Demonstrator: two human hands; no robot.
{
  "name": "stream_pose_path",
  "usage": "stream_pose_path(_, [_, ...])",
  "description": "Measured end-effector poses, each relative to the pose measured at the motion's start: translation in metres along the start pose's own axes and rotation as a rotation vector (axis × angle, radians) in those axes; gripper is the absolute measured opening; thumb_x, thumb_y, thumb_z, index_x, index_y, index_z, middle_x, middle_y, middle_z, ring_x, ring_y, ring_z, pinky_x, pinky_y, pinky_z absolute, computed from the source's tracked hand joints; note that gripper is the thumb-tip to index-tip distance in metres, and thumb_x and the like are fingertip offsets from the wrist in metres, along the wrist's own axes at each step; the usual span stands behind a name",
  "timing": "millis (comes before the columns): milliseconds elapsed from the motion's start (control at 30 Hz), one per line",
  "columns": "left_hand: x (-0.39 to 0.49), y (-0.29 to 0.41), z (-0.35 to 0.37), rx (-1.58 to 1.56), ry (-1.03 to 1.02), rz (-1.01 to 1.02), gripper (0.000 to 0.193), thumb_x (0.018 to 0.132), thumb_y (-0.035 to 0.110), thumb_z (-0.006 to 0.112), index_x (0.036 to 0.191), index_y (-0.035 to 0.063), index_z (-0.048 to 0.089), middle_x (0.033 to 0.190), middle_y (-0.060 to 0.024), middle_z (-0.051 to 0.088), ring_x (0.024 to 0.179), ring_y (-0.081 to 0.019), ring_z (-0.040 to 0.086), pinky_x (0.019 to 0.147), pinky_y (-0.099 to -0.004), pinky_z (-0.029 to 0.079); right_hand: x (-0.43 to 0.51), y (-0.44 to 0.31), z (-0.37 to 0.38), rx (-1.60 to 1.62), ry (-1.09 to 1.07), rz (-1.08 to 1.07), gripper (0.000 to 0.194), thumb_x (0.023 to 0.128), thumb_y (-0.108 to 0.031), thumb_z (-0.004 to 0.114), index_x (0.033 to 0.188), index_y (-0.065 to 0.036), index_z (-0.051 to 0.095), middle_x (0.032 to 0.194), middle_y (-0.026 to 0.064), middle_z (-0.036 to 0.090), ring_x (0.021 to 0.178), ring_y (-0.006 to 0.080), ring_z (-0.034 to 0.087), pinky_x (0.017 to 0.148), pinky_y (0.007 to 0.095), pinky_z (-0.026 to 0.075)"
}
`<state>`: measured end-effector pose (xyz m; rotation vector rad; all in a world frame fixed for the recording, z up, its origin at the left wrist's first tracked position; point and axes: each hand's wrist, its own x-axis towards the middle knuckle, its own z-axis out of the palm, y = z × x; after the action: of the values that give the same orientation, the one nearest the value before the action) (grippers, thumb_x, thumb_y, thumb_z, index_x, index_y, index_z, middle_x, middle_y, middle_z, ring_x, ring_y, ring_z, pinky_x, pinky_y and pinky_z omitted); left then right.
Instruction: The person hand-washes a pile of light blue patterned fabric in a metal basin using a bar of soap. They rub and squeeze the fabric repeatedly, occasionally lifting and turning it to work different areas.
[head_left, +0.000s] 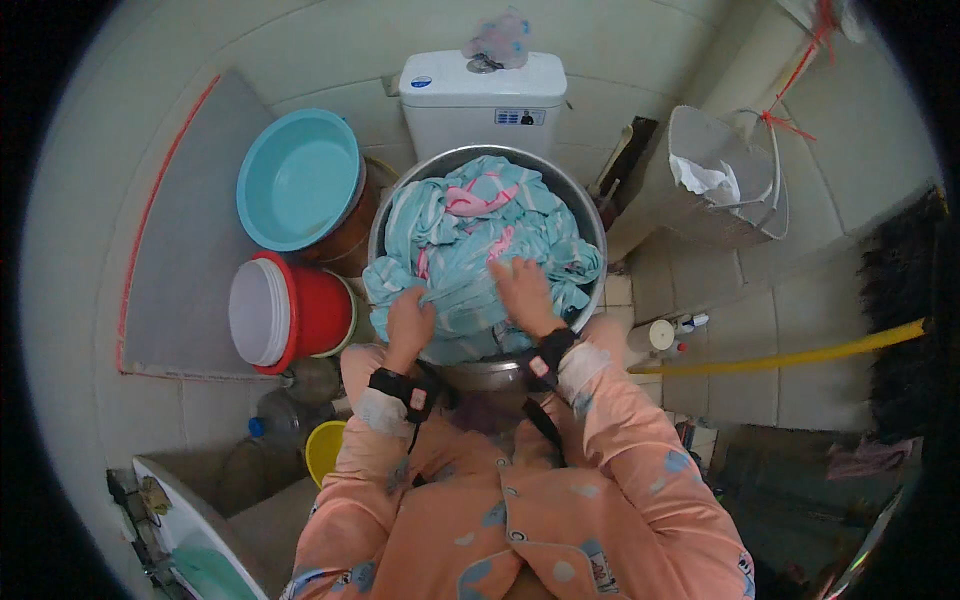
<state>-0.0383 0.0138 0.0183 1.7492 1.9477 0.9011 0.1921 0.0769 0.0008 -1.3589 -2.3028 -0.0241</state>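
Note:
A round metal basin in front of me is heaped with wet-looking turquoise fabric that has white stripes and pink parts. At the basin's near left edge, my left hand grips a fold of the fabric between thumb and fingers. My right hand lies on the fabric nearer the basin's right side, its fingers bent against the cloth; whether it pinches any is hard to tell. Both wrists wear black bands with small devices.
Behind the basin stands a white toilet tank. To the left are a light-blue plastic basin, a red bucket and a yellow container. A lined waste bin and a yellow hose are at the right.

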Motion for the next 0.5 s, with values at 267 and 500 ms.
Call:
stream_pose_path(267, [0.027, 0.037, 0.011, -0.367, 0.097, -0.061, 0.026, 0.086, 0.009, 0.055, 0.111, 0.0009, 0.062, 0.105, -0.0229, 0.065, 0.098, -0.0388, 0.063, 0.086, -0.0417, 0.048, -0.016, 0.011, 0.003, 0.229, -0.027, -0.182, 0.044, 0.083, -0.014, 0.060, 0.127, -0.015, 0.056, 0.099, 0.0185, 0.055, 0.091, 0.0386, 0.054, 0.073, 0.0476, 0.046])
stream_pose_path(500, [0.023, 0.044, 0.001, -0.234, 0.178, -0.052, 0.024, 0.087, 0.010, 0.055, 0.107, -0.0004, 0.059, 0.096, -0.0233, 0.064, 0.091, -0.0348, 0.063, 0.081, -0.0390, 0.048, 0.014, 0.033, -0.012, 0.300, -0.037, 0.337, 0.048, 0.083, -0.014, 0.062, 0.130, -0.015, 0.053, 0.100, 0.0173, 0.055, 0.093, 0.0364, 0.054, 0.076, 0.0476, 0.046])
